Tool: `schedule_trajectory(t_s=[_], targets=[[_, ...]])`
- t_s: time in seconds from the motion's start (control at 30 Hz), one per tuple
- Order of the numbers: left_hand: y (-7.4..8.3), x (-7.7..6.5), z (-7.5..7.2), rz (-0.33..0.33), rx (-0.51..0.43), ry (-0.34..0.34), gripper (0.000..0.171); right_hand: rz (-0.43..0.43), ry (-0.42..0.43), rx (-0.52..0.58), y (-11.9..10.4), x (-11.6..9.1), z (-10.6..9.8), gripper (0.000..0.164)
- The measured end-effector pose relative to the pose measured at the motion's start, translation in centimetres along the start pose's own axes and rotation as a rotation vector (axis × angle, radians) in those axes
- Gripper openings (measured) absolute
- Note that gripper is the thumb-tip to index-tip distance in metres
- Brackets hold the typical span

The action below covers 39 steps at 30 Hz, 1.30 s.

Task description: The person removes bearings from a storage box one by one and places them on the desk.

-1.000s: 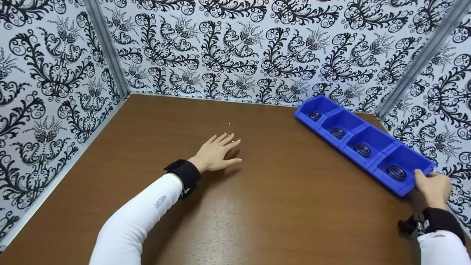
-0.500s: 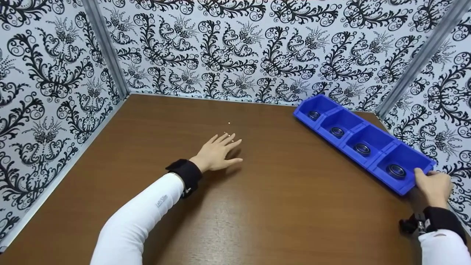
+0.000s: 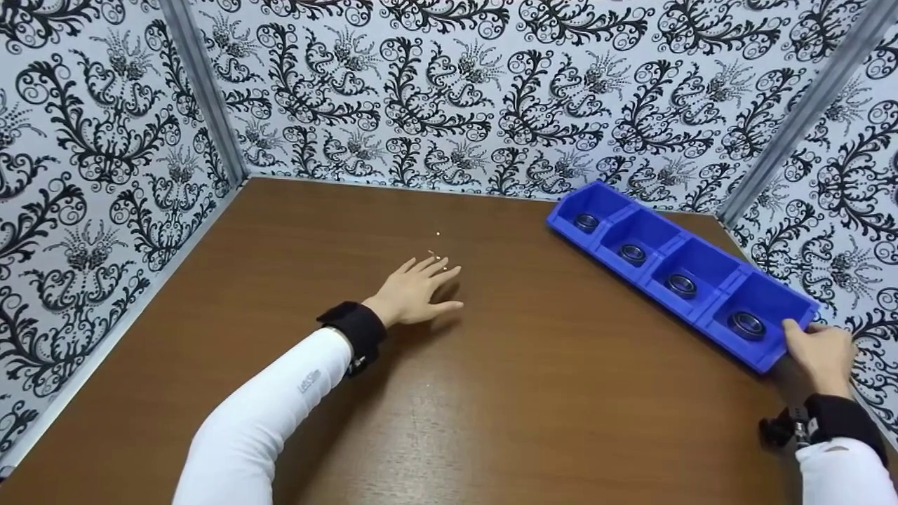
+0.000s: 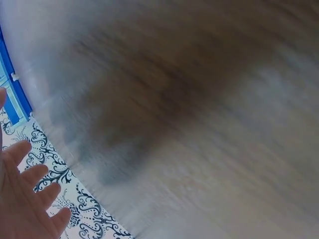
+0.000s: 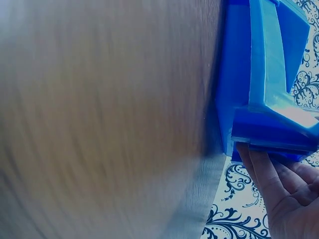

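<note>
A long blue bin split into several compartments lies slanted on the right side of the wooden table. One ball bearing, dark with a metal ring, sits in each compartment. My right hand grips the near end of the bin, thumb over the rim; in the right wrist view its fingers reach under the end wall. Out over the table's middle is my left hand, palm down, fingers spread, holding nothing. The left wrist view catches that hand with its fingers apart, the bin's blue edge beyond.
Tiny bright specks show on the tabletop just past the left fingertips; what they are I cannot tell. Patterned wall panels enclose the back and both sides, with grey posts at the corners.
The blue bin, bearings inside, has slid slightly left, its far end most of all. My right hand has shifted a little left with it. My left hand stays put.
</note>
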<state>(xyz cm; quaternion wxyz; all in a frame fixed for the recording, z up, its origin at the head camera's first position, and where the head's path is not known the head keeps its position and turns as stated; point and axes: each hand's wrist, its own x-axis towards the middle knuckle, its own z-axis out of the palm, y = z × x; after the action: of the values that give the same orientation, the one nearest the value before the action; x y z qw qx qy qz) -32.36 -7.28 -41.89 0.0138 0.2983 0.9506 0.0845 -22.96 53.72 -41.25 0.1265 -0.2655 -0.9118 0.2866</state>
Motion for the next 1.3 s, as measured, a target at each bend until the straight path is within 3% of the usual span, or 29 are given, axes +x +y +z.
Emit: schedule_trajectory(t_s=[0.3,0.77,1.03,1.3], targets=[[0.2,0.2,-0.2,0.002,-0.017,0.002,0.076,-0.015,-0.028,-0.011,-0.4,0.0,0.3,0.063],[0.1,0.4,0.0,0.001,-0.018,0.022,0.071,-0.137,-0.013,-0.005,-1.2,0.0,1.4,0.058],[0.3,0.6,-0.1,0.001,-0.031,0.012,0.070,-0.161,-0.029,0.008,-1.8,0.0,2.0,0.058],[0.4,0.9,-0.2,-0.014,-0.030,0.003,0.070,-0.176,-0.074,0.081,-2.6,0.0,2.5,0.062]])
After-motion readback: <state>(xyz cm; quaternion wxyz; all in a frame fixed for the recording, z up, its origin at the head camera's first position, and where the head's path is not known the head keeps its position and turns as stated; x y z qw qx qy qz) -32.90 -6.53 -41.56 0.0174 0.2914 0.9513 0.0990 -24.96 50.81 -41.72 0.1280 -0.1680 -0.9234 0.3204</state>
